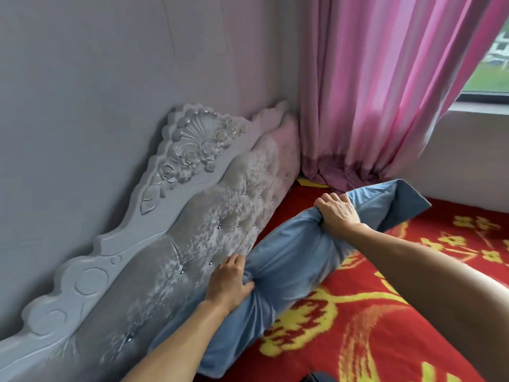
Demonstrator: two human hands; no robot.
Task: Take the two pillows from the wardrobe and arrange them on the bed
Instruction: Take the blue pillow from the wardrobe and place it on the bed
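Observation:
A long blue pillow (289, 260) lies on the bed (385, 312), which has a red cover with yellow patterns. The pillow rests lengthwise against the grey tufted headboard (192, 224). My left hand (228, 282) grips the pillow's fabric near its middle, next to the headboard. My right hand (337, 213) grips bunched fabric nearer the far end, where a loose flap of the pillowcase sticks up. Only this one pillow is clearly in view; a dark object at the bottom edge is too cut off to identify.
A pink curtain (385, 92) hangs in the far corner and bunches on the bed by the pillow's far end. A window (493, 59) is at the upper right. A grey wall (110, 78) stands behind the carved headboard.

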